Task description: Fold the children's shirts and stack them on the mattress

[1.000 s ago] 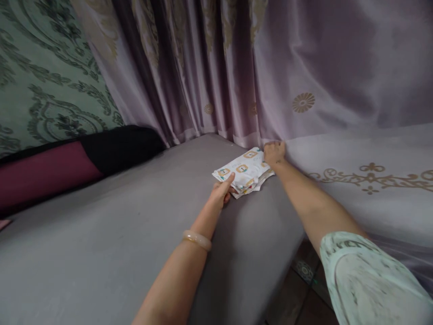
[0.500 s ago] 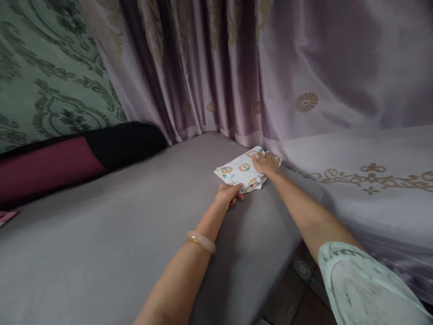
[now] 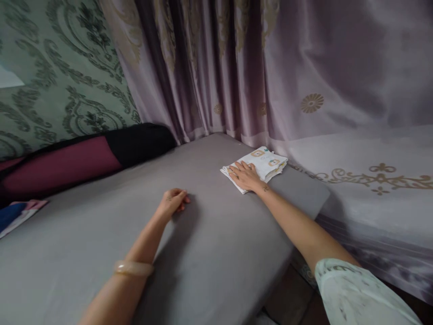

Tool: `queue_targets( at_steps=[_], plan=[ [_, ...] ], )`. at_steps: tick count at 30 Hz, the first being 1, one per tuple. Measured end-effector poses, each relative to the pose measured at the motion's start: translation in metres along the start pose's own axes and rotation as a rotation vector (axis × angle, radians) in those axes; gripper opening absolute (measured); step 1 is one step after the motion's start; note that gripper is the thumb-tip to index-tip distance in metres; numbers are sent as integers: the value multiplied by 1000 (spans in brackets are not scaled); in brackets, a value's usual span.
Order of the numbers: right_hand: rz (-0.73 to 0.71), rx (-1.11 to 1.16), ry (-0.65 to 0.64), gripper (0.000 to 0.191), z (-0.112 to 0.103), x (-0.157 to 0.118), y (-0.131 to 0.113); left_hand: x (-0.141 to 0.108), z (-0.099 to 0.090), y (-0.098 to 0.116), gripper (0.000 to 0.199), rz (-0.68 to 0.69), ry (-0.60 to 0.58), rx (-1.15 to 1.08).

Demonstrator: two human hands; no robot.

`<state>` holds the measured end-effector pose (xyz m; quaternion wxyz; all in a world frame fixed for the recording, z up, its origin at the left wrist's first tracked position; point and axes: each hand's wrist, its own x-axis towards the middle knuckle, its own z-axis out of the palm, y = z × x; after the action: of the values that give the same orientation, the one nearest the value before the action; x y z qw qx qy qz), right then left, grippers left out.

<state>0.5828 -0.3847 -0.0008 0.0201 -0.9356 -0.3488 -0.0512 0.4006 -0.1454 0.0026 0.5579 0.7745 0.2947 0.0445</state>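
Observation:
A folded white cloth [image 3: 265,160] with orange and teal prints lies on the grey sheet of the bed [image 3: 209,243], near its far right corner. My right hand [image 3: 246,176] rests flat on the near left part of the cloth, fingers spread. The cloth has several layers, seen at its right edge. To the left, apart from the cloth, my left hand [image 3: 174,201] is just over the sheet with its fingers curled together. Nothing shows in its fingers, though the palm side is hidden. A pale bangle [image 3: 133,268] circles my left forearm.
A black and maroon bolster-like roll [image 3: 91,155] lies along the patterned green wall at the left. Blue and pink fabric [image 3: 20,214] shows at the left edge. Mauve curtains [image 3: 304,58] hang behind the bed. The bed's right edge drops to a dark tiled floor [image 3: 287,293].
My left hand has let go of the cloth and moved left. My right hand has slid from the cloth's right side to its near left part. The view has turned slightly left.

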Motion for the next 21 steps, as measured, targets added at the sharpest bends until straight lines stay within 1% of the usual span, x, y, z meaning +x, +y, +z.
queue_targets(
  at_steps=[2, 5, 9, 11, 13, 15, 16, 18, 20, 21],
  plan=[
    [10, -10, -9, 55, 0, 1, 1, -8, -33, -18, 31, 26, 82, 34],
    [-2, -9, -27, 54, 0, 2, 1, -23, -78, -44, 40, 26, 174, 86],
    [-29, 9, -29, 53, -1, 1, 6, -45, -132, -77, 37, 20, 290, 194],
    [-46, 3, -63, 53, -3, 2, 8, -54, -155, -93, 35, 12, 358, 335],
    [-68, -14, -112, 53, -6, 5, 9, -62, -175, -108, 33, 4, 428, 530],
    [-82, -28, -118, 54, -6, 9, 8, -70, -187, -119, 32, 32, 467, 708],
    [-94, -26, -88, 55, -5, 11, 8, -74, -190, -124, 33, 58, 476, 771],
    [-100, -2, -54, 60, 2, 14, 10, -83, -190, -129, 36, 124, 445, 856],
    [-148, 18, -71, 64, 15, 19, 18, -90, -185, -132, 40, 109, 437, 885],
    [-169, 35, -58, 67, 23, 25, 25, -92, -183, -133, 42, 120, 443, 893]
  ],
)
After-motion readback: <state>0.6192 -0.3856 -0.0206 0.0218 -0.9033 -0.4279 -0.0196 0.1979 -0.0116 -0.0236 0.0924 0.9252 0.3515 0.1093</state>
